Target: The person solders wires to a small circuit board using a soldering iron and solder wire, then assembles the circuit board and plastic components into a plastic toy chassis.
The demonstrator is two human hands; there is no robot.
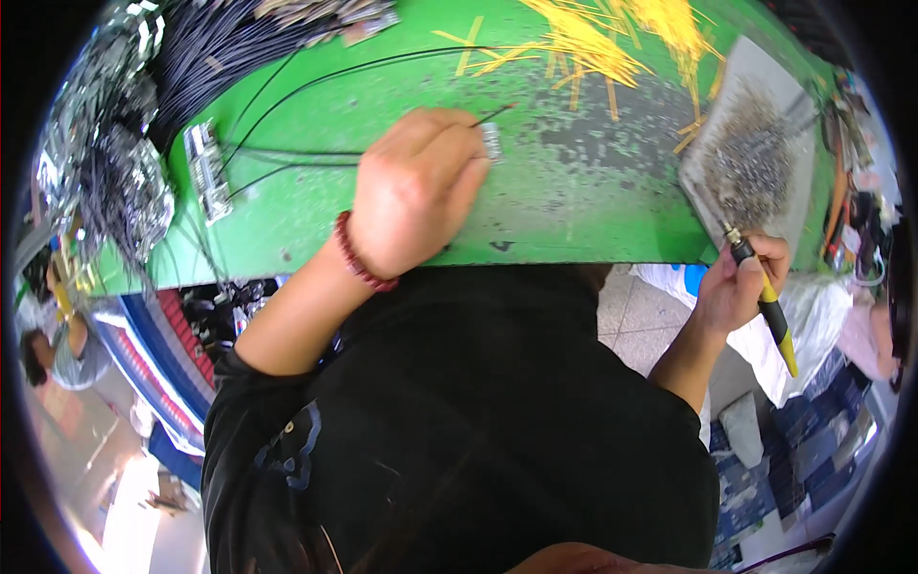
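On the green table (pixel 574 191), your left hand (pixel 416 191) sits knuckles up, its grip curled tight over a thin black wire (pixel 316 158) that runs out to the left of it. A short end of that wire pokes out past your fingertips, up and to the right. A small silvery connector piece (pixel 492 142) lies touching your fingertips on their right side; I cannot tell if your fingers pinch it. Left of that grip, well apart, a silvery connector strip (pixel 207 172) lies on the table, and beyond it a heap of black cables (pixel 220 43).

Over at the table's right edge, your right hand (pixel 741 282) has its grip closed round a black-and-yellow pen-shaped tool (pixel 765 301), tip pointing up. That tip touches the lower edge of a grey tray (pixel 755 72) of small metal parts (pixel 751 163). Above and left of this grip, yellow wire pieces (pixel 593 43) lie scattered.
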